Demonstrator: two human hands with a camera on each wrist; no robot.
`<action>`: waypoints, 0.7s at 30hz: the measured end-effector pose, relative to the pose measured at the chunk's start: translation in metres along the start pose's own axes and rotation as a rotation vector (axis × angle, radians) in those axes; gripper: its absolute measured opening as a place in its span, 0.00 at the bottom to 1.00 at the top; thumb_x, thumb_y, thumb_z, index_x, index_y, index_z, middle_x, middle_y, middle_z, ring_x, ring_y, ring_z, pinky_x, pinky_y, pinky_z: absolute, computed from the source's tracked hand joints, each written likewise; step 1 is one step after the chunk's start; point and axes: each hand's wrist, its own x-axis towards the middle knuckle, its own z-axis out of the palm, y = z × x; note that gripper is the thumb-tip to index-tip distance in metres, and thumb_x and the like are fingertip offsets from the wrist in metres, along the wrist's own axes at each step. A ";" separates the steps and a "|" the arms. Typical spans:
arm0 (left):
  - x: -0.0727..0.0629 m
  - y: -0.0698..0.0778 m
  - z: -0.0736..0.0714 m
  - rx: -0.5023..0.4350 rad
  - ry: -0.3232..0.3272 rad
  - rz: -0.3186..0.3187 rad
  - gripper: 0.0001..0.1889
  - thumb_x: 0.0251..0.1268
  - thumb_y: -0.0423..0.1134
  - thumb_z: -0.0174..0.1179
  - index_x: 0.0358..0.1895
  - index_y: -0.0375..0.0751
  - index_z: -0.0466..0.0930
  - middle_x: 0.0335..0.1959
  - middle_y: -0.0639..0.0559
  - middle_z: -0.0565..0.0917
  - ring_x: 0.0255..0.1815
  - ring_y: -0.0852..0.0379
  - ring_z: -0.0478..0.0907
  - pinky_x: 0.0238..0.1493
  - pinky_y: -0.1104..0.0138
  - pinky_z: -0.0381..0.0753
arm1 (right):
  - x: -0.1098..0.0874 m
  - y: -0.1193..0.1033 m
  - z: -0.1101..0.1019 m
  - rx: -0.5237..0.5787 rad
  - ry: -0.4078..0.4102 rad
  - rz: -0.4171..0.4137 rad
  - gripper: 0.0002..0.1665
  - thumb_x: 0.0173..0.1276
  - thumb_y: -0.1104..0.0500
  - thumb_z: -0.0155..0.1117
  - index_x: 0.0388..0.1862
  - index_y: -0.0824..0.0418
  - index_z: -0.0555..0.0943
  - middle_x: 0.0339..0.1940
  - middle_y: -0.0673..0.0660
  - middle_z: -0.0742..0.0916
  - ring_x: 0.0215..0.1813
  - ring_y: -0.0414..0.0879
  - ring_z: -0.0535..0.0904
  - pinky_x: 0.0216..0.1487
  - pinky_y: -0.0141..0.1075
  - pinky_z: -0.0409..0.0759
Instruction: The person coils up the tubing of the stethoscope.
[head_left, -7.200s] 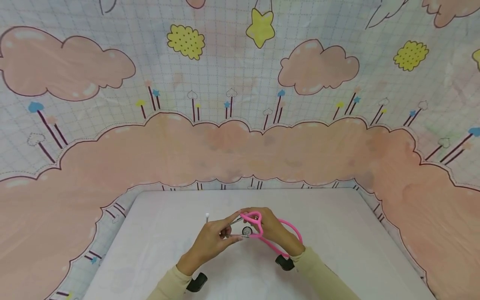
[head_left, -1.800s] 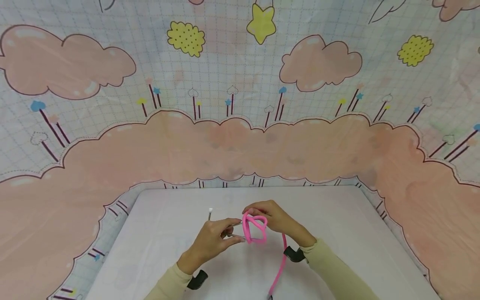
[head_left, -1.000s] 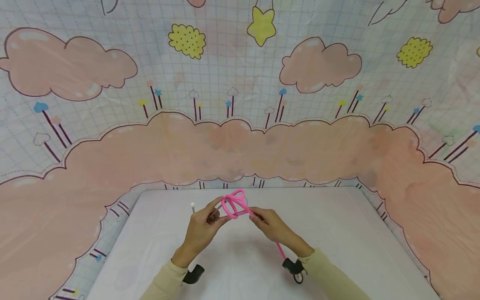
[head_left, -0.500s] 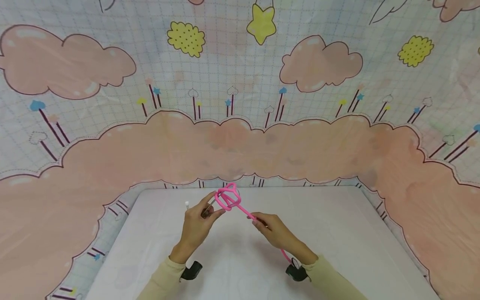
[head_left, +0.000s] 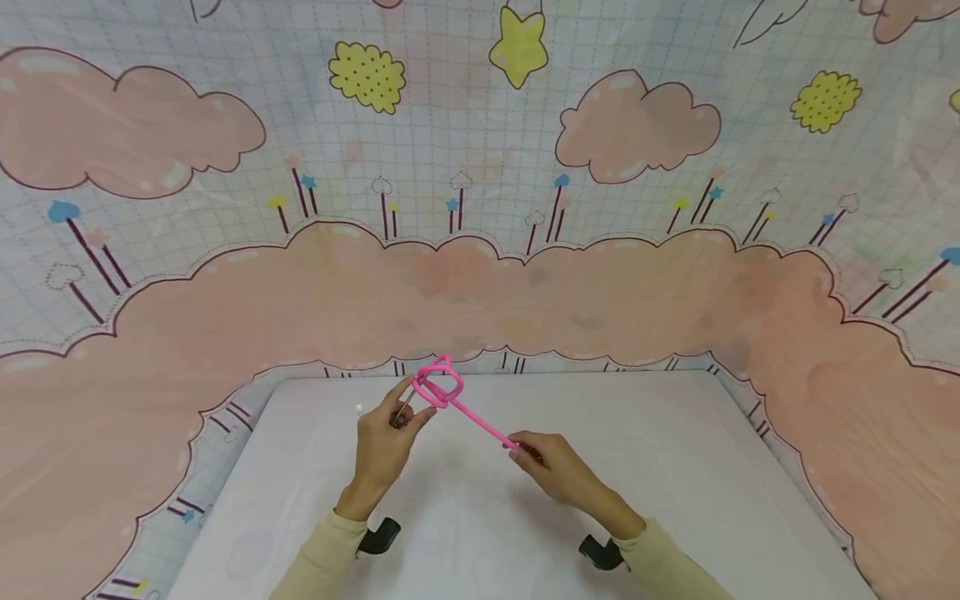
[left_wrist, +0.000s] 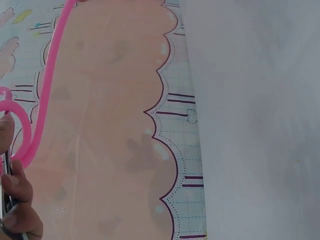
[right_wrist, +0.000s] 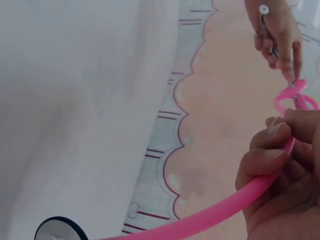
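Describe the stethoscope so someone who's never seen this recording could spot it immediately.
Find the white table, then the left hand and right hand raised above it. The stethoscope runs between them, looped near the left hand. Its bright pink tubing sets it apart from the black wrist cameras.

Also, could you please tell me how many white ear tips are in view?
1: a white ear tip of the pink stethoscope, beside the left hand; another may be hidden.

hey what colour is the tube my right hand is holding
Pink; the tube shows best in the right wrist view.
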 end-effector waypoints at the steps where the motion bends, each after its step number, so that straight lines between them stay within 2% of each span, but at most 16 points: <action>1: 0.000 0.000 0.000 0.006 0.001 -0.006 0.31 0.47 0.36 0.77 0.60 0.40 0.79 0.19 0.56 0.75 0.21 0.67 0.67 0.25 0.77 0.68 | -0.001 -0.001 0.000 -0.008 0.007 -0.006 0.13 0.76 0.51 0.56 0.50 0.56 0.82 0.25 0.44 0.77 0.25 0.32 0.67 0.25 0.25 0.68; 7: -0.002 -0.002 0.001 0.058 -0.020 -0.020 0.30 0.48 0.37 0.77 0.59 0.39 0.80 0.18 0.57 0.74 0.20 0.67 0.65 0.24 0.73 0.67 | -0.007 -0.008 -0.002 -0.037 0.063 -0.049 0.10 0.74 0.53 0.60 0.47 0.56 0.83 0.23 0.43 0.74 0.24 0.31 0.64 0.23 0.25 0.65; 14: -0.005 -0.001 0.003 0.104 -0.044 -0.017 0.31 0.47 0.38 0.77 0.59 0.41 0.80 0.18 0.58 0.74 0.20 0.67 0.64 0.24 0.72 0.66 | -0.013 -0.019 -0.004 -0.114 0.098 -0.123 0.12 0.71 0.56 0.63 0.48 0.60 0.84 0.24 0.43 0.76 0.25 0.30 0.65 0.24 0.24 0.68; 21: -0.009 0.005 0.004 0.206 -0.094 0.026 0.31 0.48 0.41 0.76 0.59 0.40 0.81 0.17 0.58 0.74 0.19 0.66 0.63 0.23 0.73 0.64 | -0.017 -0.027 -0.010 -0.164 0.120 -0.153 0.09 0.68 0.58 0.67 0.46 0.58 0.86 0.24 0.43 0.78 0.25 0.31 0.66 0.24 0.24 0.68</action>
